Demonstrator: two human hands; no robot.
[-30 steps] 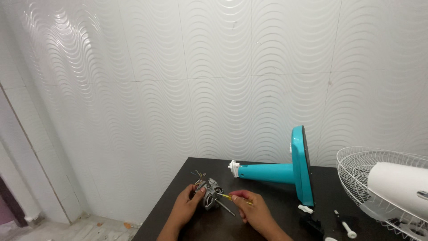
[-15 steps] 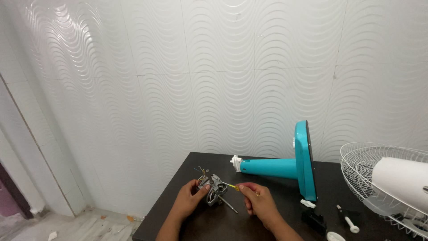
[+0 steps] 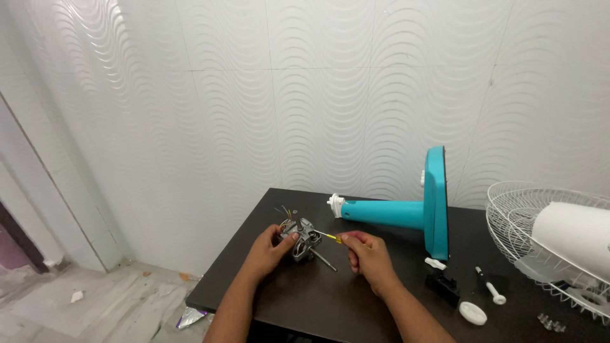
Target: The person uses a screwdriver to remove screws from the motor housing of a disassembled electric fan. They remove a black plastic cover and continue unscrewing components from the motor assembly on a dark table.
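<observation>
The small grey metal fan motor with a protruding steel shaft point(image 3: 304, 240) sits near the front-left part of the dark table point(image 3: 330, 305). The left hand point(image 3: 270, 249) wraps around its left side, fingers closed on the housing. The right hand point(image 3: 367, 254) is closed around a thin yellow-handled screwdriver point(image 3: 330, 237), whose tip meets the motor's right side.

The motor looks dense and rigid, likely heavy for its size, with bare metal faces that could slip. The blocky housing seems the safest hold; the thin wires point(image 3: 287, 211) sprouting from its top look fragile, and the shaft offers poor purchase.

Behind lies a teal plastic fan stand with round base point(image 3: 406, 213), tipped on its side. At right rest a white wire fan guard point(image 3: 540, 235), a white plastic knob point(image 3: 473, 312) and a small white-tipped pin point(image 3: 490, 287).
</observation>
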